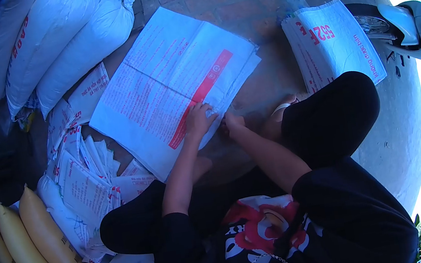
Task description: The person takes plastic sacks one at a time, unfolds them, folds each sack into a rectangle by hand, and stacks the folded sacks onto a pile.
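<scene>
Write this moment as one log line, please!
left hand: on flat printed sacks | right hand: at their edge, grip unclear | beyond right knee: printed sack stack

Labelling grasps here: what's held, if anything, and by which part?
The left hand rests on the flat printed white sack near its right edge. The right hand is curled at that edge; whether its grip holds the sack cannot be told.

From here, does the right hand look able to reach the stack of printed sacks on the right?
Probably yes: bare floor lies between the right hand and the stack, though the bent right knee hides its near edge.
</scene>
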Demonstrator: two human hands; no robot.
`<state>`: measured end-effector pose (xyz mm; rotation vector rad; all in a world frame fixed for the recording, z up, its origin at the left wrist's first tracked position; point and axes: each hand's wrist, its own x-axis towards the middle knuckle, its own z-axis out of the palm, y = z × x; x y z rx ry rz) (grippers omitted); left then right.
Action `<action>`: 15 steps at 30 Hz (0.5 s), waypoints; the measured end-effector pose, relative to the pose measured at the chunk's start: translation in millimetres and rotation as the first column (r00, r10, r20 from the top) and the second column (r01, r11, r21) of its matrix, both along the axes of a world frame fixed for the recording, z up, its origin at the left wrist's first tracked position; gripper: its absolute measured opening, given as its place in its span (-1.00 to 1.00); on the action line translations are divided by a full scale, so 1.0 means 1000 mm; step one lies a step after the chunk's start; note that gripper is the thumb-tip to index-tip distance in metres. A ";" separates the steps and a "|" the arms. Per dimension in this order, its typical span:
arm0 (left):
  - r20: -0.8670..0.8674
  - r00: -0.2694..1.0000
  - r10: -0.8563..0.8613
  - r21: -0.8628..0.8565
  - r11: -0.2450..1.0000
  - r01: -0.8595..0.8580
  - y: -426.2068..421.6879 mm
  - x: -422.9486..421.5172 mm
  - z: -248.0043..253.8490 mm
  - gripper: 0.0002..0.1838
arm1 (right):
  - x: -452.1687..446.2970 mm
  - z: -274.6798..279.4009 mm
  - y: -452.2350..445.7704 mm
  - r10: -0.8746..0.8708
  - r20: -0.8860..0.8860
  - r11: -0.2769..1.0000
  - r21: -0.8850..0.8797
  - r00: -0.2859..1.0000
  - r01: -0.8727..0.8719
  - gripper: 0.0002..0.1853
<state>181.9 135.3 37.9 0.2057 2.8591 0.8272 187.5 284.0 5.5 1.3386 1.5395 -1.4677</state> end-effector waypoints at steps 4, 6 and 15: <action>0.127 0.992 0.008 0.117 0.993 -0.023 -0.011 -0.006 -0.005 -0.67 | 0.005 0.010 -0.003 0.063 -0.025 0.998 0.033 0.998 -0.062 -0.66; 0.176 0.983 0.055 0.148 0.986 -0.081 -0.009 -0.005 -0.005 -0.70 | 0.005 0.009 -0.003 0.084 -0.041 0.996 0.024 0.996 -0.083 -0.64; 0.133 0.940 0.315 0.317 0.885 -0.341 -0.030 -0.032 0.031 -0.73 | 0.004 0.000 -0.019 0.191 -0.146 0.980 0.075 0.971 -0.182 -0.52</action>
